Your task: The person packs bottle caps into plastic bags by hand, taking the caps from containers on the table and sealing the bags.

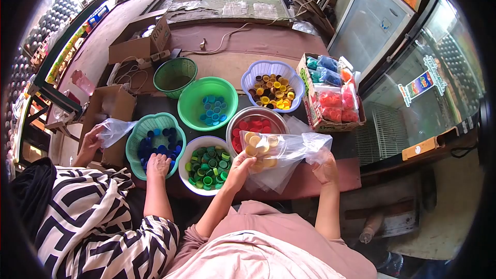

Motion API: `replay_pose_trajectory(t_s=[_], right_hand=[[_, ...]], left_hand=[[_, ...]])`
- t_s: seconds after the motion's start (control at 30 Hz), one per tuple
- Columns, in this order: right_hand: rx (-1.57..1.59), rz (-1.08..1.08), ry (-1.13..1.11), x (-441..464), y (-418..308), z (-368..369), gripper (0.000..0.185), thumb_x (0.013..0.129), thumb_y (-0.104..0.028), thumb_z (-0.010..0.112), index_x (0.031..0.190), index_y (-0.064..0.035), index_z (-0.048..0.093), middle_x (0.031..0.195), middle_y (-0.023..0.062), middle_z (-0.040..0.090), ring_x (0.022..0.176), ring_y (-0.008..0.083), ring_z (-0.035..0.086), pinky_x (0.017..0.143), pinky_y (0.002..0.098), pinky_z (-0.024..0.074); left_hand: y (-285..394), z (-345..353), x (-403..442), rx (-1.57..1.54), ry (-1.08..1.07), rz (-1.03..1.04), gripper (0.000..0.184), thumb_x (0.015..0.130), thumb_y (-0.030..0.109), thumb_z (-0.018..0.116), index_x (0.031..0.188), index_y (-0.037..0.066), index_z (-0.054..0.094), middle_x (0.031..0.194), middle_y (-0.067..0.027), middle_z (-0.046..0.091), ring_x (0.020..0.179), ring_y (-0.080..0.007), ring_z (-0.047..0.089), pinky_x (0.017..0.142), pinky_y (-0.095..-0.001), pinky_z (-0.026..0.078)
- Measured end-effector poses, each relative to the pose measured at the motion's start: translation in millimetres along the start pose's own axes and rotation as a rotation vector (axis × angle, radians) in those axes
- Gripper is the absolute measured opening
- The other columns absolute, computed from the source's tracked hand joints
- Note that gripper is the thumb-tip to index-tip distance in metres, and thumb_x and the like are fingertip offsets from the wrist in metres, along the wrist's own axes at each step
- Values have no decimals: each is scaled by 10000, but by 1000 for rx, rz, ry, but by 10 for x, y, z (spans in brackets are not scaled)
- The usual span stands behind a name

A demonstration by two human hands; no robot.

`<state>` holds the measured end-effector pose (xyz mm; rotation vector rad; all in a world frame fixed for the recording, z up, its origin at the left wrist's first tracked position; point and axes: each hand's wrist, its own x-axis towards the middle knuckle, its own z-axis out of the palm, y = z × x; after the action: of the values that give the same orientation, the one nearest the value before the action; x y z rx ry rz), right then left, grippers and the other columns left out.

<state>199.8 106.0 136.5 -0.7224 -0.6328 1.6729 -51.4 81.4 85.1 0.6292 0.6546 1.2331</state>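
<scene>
A clear plastic bag (pixel 279 147) with several yellowish caps (pixel 261 144) inside is held between my two hands. My left hand (pixel 241 169) pinches the bag's left end, beside the caps. My right hand (pixel 324 169) is closed round the bunched right end. Behind the bag stands a metal bowl (pixel 284 119) of red caps (pixel 258 125). To the left of my left hand is a white bowl (pixel 192 145) of green caps (pixel 209 168). More clear bags (pixel 276 176) lie under the held one.
A co-worker's hand (pixel 158 165) reaches into a teal basket (pixel 132 147) of blue caps; their other hand (pixel 92 139) holds an empty bag. A green basin (pixel 194 95), a purple basket (pixel 250 72) and a box (pixel 338 124) of filled bags stand behind. A fridge (pixel 367 26) is at right.
</scene>
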Motion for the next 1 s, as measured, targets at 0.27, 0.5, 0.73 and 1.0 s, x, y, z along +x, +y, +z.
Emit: replay_pose_trajectory(t_s=[0.27, 0.5, 0.73, 1.0], right_hand=[[-59, 1, 10, 75, 31, 47, 424, 730, -81, 607, 1121, 34, 488, 1005, 110, 595, 843, 180, 618, 702, 285, 535], [-92, -21, -50, 102, 44, -39, 449, 768, -123, 591, 1160, 41, 446, 1048, 117, 578, 891, 194, 605, 754, 311, 510], [-120, -29, 14, 162, -16, -16, 383, 719, -83, 625, 1071, 29, 527, 977, 99, 608, 837, 184, 614, 726, 302, 507], [-188, -18, -49, 390, 21, -64, 364, 751, -93, 601, 1089, 12, 520, 996, 92, 603, 855, 182, 611, 715, 313, 514]], left_hand=[[108, 41, 13, -47, 42, 79, 360, 865, 109, 466, 1211, 10, 454, 1120, -71, 553, 1016, -142, 537, 898, -281, 409], [166, 38, 66, -80, 1, 48, 364, 868, 135, 501, 1209, 15, 455, 1124, -61, 553, 1037, -140, 528, 906, -289, 407], [156, 95, 189, 166, 20, 179, 209, 857, 92, 544, 1057, 35, 519, 998, -24, 588, 919, -78, 542, 816, -235, 421], [155, 19, 312, 43, 207, 145, 168, 901, 192, 476, 984, 61, 540, 873, 17, 574, 796, -36, 523, 692, -184, 415]])
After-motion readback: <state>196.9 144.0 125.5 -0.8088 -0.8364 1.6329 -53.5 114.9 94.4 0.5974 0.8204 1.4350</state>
